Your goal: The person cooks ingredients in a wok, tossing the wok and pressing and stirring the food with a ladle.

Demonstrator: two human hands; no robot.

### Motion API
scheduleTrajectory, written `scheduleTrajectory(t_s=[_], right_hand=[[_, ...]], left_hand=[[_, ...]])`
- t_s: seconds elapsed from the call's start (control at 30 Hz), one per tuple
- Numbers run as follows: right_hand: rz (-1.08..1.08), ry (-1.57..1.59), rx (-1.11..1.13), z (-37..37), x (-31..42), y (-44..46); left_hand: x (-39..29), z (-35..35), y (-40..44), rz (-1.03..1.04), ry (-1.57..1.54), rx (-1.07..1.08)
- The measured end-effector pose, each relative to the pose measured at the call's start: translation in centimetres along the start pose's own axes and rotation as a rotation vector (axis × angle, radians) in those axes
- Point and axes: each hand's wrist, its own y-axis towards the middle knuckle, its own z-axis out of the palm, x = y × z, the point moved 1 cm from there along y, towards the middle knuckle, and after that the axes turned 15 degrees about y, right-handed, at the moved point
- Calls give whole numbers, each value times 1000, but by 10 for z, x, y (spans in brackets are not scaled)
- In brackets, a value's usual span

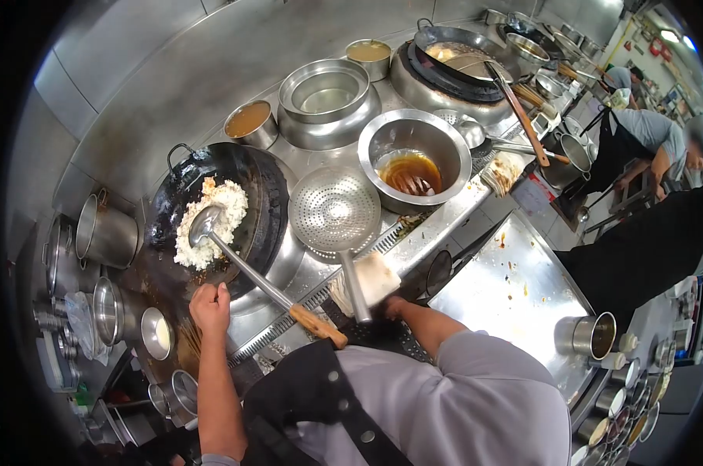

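Observation:
My left hand [210,307] is closed in a fist at the near edge of the black wok [165,194]; whatever it may hold is hidden. White rice [231,203] with orange bits lies in the wok. A ladle [246,268] rests with its bowl on the rice, its wooden handle reaching over the stove edge, with neither hand on it. My right hand [395,307] is low beside a folded cloth [378,278], its fingers mostly hidden. The handle of a perforated skimmer [334,206] crosses the cloth.
A deep steel bowl [371,151] of brown liquid stands beyond the skimmer. Behind are a pot of broth [250,124] and a second wok [452,40]. At right is a stained steel counter [514,303] with a metal container [584,335]. A co-worker [646,144] bends nearby.

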Motion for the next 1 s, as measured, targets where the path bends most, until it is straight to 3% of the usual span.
scheduleTrajectory(t_s=[0.17, 0.2, 0.27, 0.37, 0.5, 0.57, 0.6, 0.67, 0.73, 0.8, 0.87, 0.97, 1.0], right_hand=[[-89, -344, -20, 19, -22, 57], [-89, -346, -14, 19, -19, 44], [-195, -295, -242, 7, -7, -3], [-277, -274, -310, 11, -16, -3], [-267, -50, -480, 2, 44, -176], [-382, 126, -335, 0, 53, -238], [-333, 300, -268, -5, 61, -269], [-382, 195, -343, -23, 91, -346], [-556, -133, -517, -40, 116, -414], [-556, -295, -576, -51, 165, -500], [-307, -444, -510, -55, 239, -596], [-78, -768, -634, -56, 338, -685], [-310, -1232, -587, -97, 336, -669]], left_hand=[[-3, -3, 2, -7, 4, -8], [-3, -4, 2, -15, 10, 2], [-5, -3, 2, -19, 4, 11], [-5, -5, 0, 5, -57, -58], [3, -13, 3, 53, -123, -11], [10, -16, -1, 94, -175, 7], [13, -19, -2, 107, -187, 29], [14, -19, 3, 158, -246, 34], [22, -18, -1, 150, -218, 51], [29, -16, -2, 180, -251, 59], [35, -19, -2, 182, -261, 72], [34, -21, -1, 167, -205, 92], [36, -14, -1, 208, -201, 59]])
